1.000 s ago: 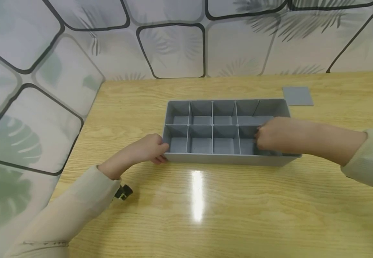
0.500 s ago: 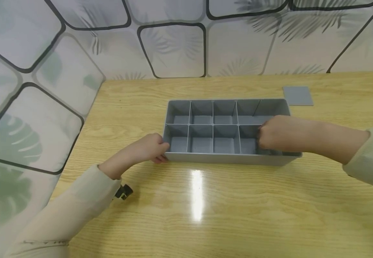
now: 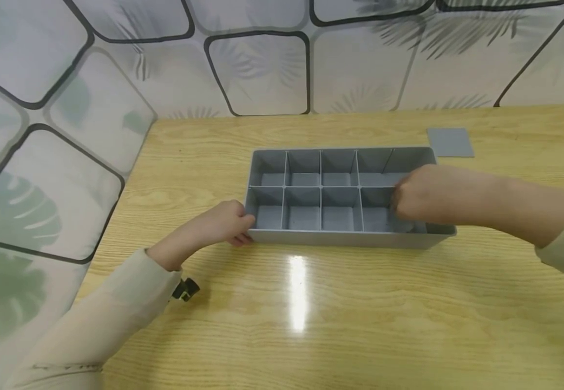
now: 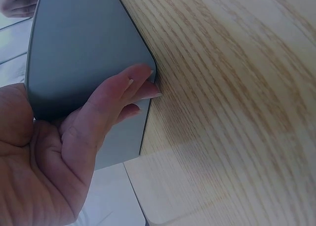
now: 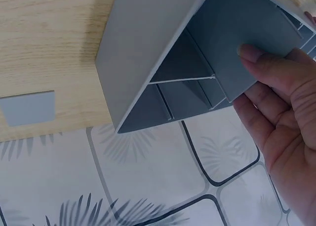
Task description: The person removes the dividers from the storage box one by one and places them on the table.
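Observation:
A long grey divided storage box [image 3: 350,239] stands on the wooden table, with thin partitions splitting it into two rows of compartments. My left hand [image 3: 223,221] holds its front left corner. In the left wrist view the thumb bends over the rim while the fingers [image 4: 106,105] lie along the outer wall. At the right end, my right hand [image 3: 433,194] reaches into the front row. The right wrist view shows it pinching a flat grey divider [image 5: 234,35] between thumb and fingers, inside the box. From the head view, that divider is mostly hidden behind the hand.
A loose square grey divider [image 3: 450,142] lies flat on the table [image 3: 360,319] behind the box's right end. A patterned wall [image 3: 355,70] rises along the table's back and left edges. A small black object [image 3: 186,290] shows beneath the left cuff.
My right hand has shifted slightly to the right and back, so more of the compartment floor beside it shows. The left hand and the box stay in place.

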Tool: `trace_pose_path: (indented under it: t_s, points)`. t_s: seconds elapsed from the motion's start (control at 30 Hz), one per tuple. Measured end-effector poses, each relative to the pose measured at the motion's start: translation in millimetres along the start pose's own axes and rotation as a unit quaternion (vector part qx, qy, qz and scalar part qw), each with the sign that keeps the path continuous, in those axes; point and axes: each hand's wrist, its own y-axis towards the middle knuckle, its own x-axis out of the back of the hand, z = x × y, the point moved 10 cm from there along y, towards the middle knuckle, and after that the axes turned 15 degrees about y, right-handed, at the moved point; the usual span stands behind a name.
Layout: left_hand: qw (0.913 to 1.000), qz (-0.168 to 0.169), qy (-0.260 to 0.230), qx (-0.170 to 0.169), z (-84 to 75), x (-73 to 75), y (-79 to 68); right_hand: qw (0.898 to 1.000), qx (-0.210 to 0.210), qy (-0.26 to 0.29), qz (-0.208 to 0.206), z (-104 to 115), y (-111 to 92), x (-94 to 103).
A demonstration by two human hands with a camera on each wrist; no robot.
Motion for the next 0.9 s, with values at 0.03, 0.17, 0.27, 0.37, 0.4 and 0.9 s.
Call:
trace_pose_path:
  t_s: [0.03,0.17,0.27,0.37,0.4,0.9]
  points:
    - [1.0,-0.001,-0.001,0.002,0.3,0.1,-0.2,1.0,0.001,-0.004,0.002,0,0,1.0]
    - [0.9999,-0.005,-0.002,0.009,3.7,-0.4,1.6,1.0,0.016,-0.017,0.001,2,-1,3.7]
    - [0.9999,-0.007,-0.001,0.011,5.2,-1.0,3.2,1.0,0.026,-0.011,0.001,3,-3,4.4]
    - [0.9999,-0.009,0.0,0.013,4.1,-1.3,2.9,0.999,0.037,-0.004,0.0,3,-4,6.5]
    - [0.9998,-0.01,0.0,0.015,4.0,-1.3,2.5,0.999,0.038,0.002,0.001,2,-5,7.0]
    - [0.9994,-0.025,0.015,0.019,3.1,-0.8,3.3,0.998,0.019,0.049,0.024,-5,-6,12.2]
